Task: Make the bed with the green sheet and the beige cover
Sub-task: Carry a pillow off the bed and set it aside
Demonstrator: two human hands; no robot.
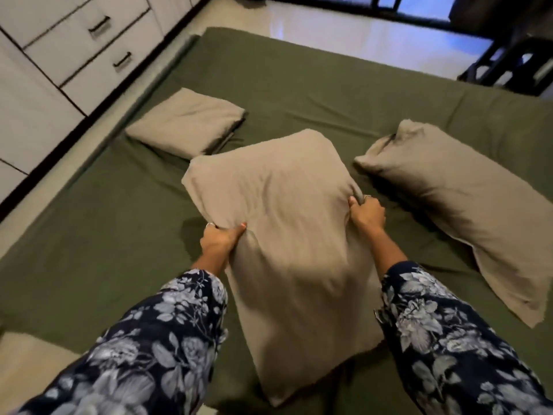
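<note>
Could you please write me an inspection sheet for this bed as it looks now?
Surface: green sheet spread over the bed, lightly creased.
Job's things: middle pillow in beige cover, held up by its sides; second pillow lying at right; folded beige cloth at left.
Clutter: nothing seen.
Grippers: left hand and right hand each grip the middle pillow.
Cables: nothing seen.
Surroundings: white drawers at left; dark frame beyond the bed.

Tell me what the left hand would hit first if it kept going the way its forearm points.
The left hand already grips the middle pillow. Beyond that, probably the green sheet, then the folded beige cover; depth is unclear.
</note>
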